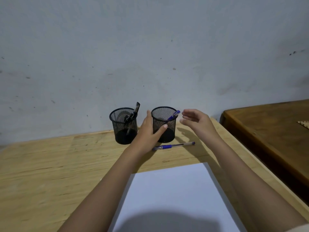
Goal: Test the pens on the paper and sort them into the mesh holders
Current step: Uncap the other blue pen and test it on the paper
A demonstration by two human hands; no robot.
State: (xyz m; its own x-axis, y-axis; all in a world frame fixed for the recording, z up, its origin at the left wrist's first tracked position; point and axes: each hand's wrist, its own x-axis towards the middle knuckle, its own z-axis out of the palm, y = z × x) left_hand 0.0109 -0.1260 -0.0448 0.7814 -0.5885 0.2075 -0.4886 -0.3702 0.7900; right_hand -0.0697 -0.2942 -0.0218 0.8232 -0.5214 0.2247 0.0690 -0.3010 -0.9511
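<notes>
Bearing paper point(175, 190), wooden desk point(50, 164) against wall point(150, 47)

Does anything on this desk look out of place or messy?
One blue pen lies loose on the table in front of the right mesh holder, not in a holder. Both it and the left mesh holder stand upright; nothing looks spilled or damaged.

Table point(41, 164): pale wood, dark grain flecks. Wall point(150, 47) behind table: grey-white, scuffed, spotted with small marks. Right of table, past a dark gap: darker brown wooden top point(267, 131). Light dim, soft shadows.
</notes>
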